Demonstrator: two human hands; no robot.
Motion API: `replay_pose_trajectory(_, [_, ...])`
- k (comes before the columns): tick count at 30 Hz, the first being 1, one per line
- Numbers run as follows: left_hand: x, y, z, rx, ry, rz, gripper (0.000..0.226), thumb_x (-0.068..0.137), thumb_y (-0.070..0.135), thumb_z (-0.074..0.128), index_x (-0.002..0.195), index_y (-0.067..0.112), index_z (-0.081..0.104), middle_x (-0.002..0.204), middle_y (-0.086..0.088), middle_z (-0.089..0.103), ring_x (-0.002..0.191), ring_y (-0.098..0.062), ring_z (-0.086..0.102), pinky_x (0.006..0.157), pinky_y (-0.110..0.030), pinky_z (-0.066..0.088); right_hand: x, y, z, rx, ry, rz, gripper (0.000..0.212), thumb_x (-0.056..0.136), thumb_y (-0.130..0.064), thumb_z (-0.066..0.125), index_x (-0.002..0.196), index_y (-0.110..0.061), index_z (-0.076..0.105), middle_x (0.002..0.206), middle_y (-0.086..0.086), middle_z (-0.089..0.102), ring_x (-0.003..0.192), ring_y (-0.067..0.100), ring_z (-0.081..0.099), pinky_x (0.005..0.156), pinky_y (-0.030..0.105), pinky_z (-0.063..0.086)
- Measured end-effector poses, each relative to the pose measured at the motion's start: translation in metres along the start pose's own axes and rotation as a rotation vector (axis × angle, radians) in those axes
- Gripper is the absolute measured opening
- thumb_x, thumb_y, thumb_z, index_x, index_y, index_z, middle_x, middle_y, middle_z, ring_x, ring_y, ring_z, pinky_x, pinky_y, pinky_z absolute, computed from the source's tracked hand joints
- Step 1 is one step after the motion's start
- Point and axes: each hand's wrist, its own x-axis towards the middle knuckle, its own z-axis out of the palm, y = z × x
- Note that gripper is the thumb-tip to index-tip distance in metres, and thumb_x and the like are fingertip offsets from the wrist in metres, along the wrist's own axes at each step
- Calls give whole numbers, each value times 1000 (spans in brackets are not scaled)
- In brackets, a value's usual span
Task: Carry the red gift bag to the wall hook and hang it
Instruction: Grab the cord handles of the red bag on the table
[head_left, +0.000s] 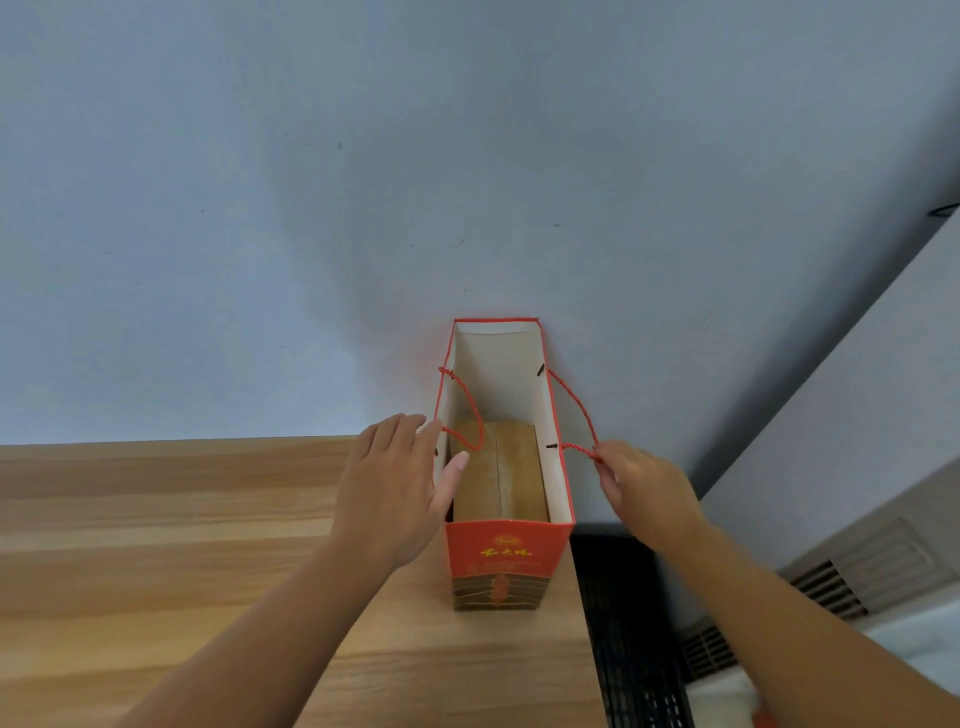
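Note:
The red gift bag (501, 561) stands upright and open on the wooden table (156, 545), at its right end against the wall. Inside I see white walls and a brown cardboard bottom. My left hand (400, 483) rests open against the bag's left side, thumb over the rim, next to the left red cord handle (467, 415), which droops into the bag. My right hand (644, 488) pinches the right red cord handle (576, 410) just outside the bag. No wall hook is in view.
A pale blue-grey wall (415, 182) fills the upper view behind the table. A black mesh crate (628, 634) sits low to the right of the table edge. A grey unit with vent grilles (857, 571) stands at the right.

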Motion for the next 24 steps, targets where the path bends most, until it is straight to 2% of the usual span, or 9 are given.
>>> replay_pose_trajectory(2, [4, 1, 1, -14, 13, 2, 58, 102, 55, 28, 129, 15, 60, 129, -4, 65, 123, -24, 57, 107, -40, 41, 17, 5, -28, -30, 119, -39, 7, 88, -16, 73, 95, -13, 74, 80, 4, 76, 59, 29, 71, 49, 36, 56])
replay_pose_trajectory(4, [10, 4, 2, -1, 15, 13, 56, 101, 56, 29, 126, 17, 61, 126, -3, 66, 120, -24, 58, 105, -39, 44, 40, 5, -62, -73, 201, -167, 6, 89, -16, 71, 94, -12, 73, 79, 4, 74, 56, 28, 68, 46, 36, 55])
replay_pose_trajectory(8, [31, 6, 6, 27, -21, 58, 45, 98, 49, 45, 126, 18, 61, 126, -1, 67, 119, -24, 60, 105, -40, 45, 81, -17, -110, -186, 165, -483, 5, 88, -15, 72, 88, -11, 69, 74, 5, 69, 55, 23, 61, 47, 33, 51])
replay_pose_trajectory(12, [53, 12, 6, 177, -152, 109, 30, 93, 35, 56, 118, 19, 63, 120, -2, 66, 114, -25, 57, 102, -38, 42, 95, -37, -123, -265, 149, -674, 7, 84, -9, 73, 82, -11, 66, 71, 7, 66, 57, 24, 57, 51, 32, 42])
replay_pose_trajectory(15, [64, 17, 3, 344, -268, 161, 25, 89, 25, 63, 112, 18, 63, 114, -4, 68, 109, -26, 56, 100, -38, 41, 100, -41, -124, -257, 179, -696, 11, 92, -6, 62, 82, -11, 65, 71, 9, 67, 57, 26, 58, 49, 35, 48])
replay_pose_trajectory(17, [68, 19, 2, 432, -322, 198, 26, 90, 20, 64, 116, 15, 64, 116, -7, 68, 112, -28, 57, 106, -40, 39, 101, -41, -123, -256, 184, -689, 15, 94, -8, 56, 84, -11, 65, 73, 8, 67, 58, 27, 58, 50, 38, 49])
replay_pose_trajectory(19, [72, 19, 3, 480, -345, 226, 27, 90, 16, 66, 118, 13, 64, 117, -9, 68, 115, -28, 56, 111, -42, 36, 101, -41, -122, -253, 181, -685, 12, 93, -8, 58, 84, -11, 66, 73, 8, 67, 59, 28, 59, 51, 37, 48])
replay_pose_trajectory(22, [75, 18, 3, 467, -364, 257, 24, 89, 13, 68, 113, 15, 68, 112, -7, 71, 114, -26, 59, 115, -42, 32, 102, -42, -120, -245, 174, -680, 8, 91, -8, 63, 85, -11, 67, 73, 7, 67, 60, 27, 59, 51, 37, 47])
replay_pose_trajectory(24, [74, 14, 7, 350, -357, 251, 24, 89, 8, 66, 108, 21, 71, 108, -1, 73, 110, -24, 63, 114, -37, 33, 103, -42, -118, -242, 179, -679, 12, 93, -9, 60, 84, -12, 67, 72, 5, 66, 62, 26, 59, 52, 37, 47])
